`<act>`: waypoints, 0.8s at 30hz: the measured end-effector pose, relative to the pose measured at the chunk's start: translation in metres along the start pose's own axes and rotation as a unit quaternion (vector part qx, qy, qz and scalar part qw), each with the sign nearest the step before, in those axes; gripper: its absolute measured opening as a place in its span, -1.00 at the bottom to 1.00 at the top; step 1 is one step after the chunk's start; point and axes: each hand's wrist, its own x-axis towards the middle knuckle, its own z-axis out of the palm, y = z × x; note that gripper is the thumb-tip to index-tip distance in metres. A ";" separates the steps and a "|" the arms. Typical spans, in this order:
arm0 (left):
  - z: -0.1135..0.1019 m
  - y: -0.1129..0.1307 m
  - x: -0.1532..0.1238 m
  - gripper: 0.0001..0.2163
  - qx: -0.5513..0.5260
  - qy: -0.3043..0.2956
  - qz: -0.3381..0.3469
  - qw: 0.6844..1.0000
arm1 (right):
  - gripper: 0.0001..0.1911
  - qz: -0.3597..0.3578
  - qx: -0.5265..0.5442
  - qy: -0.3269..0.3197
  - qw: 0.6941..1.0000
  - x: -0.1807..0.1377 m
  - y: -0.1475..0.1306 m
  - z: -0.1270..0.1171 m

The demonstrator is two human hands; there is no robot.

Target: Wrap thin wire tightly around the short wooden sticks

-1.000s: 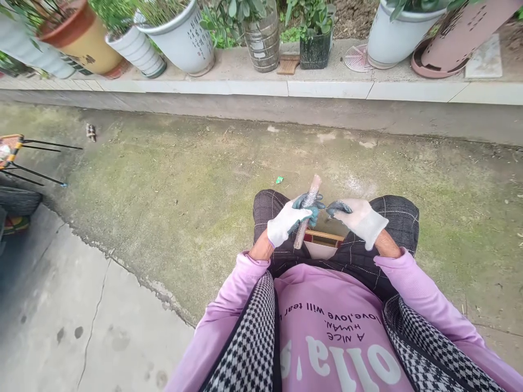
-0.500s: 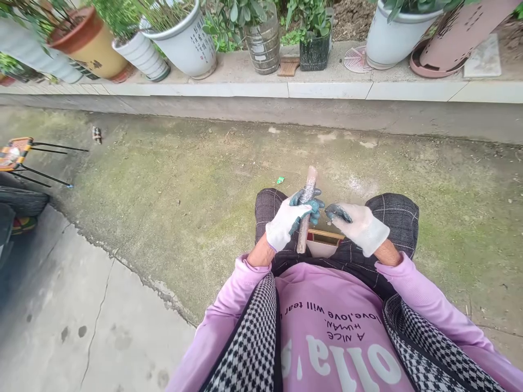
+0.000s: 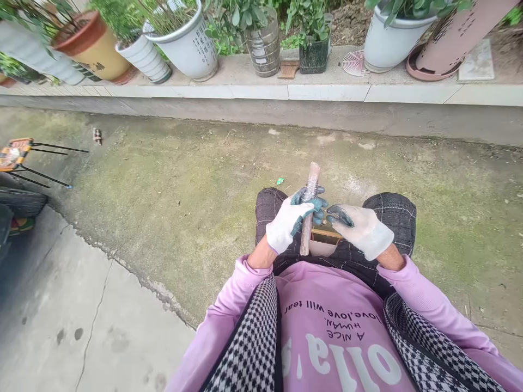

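Observation:
In a white work glove with a blue-green grip, my left hand point(image 3: 291, 216) is closed around a pale, brownish stick point(image 3: 314, 172). The stick stands nearly upright in the picture, its upper end leaning right. Something fine and silvery, perhaps thin wire or thread, is wound about its middle point(image 3: 310, 189). Just right of the left fingertips, my right hand point(image 3: 355, 226) wears a matching glove and has thumb and fingers pinched together. What the pinch holds, if anything, is too small to tell. Both hands are above my lap, between my knees.
A low stool point(image 3: 324, 235) shows between my thighs. Ahead, a tiled ledge point(image 3: 327, 92) bears several potted plants, such as one in a white pot point(image 3: 186, 46). On the mossy ground lies a green scrap point(image 3: 280, 181). A woven chair point(image 3: 16, 152) is at far left.
The stick's upper end has shifted slightly up and right. My right hand has moved a little right and down, still pinched. The left hand keeps its hold.

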 end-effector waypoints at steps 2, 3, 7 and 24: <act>0.001 0.000 -0.001 -0.45 -0.001 0.001 0.002 1.000 | -0.78 -0.007 -0.012 0.012 1.000 -0.001 0.000 0.002; 0.001 0.000 -0.001 -0.46 0.001 0.001 0.003 1.000 | -0.78 -0.011 -0.018 0.019 1.000 -0.002 0.000 0.002; 0.002 0.000 -0.002 -0.45 0.009 0.003 0.005 1.000 | -0.78 -0.025 -0.046 0.029 0.998 -0.004 0.002 0.001; 0.009 0.000 -0.012 -0.47 0.014 0.012 0.021 1.000 | -0.77 0.086 0.107 -0.002 0.991 -0.008 -0.017 -0.008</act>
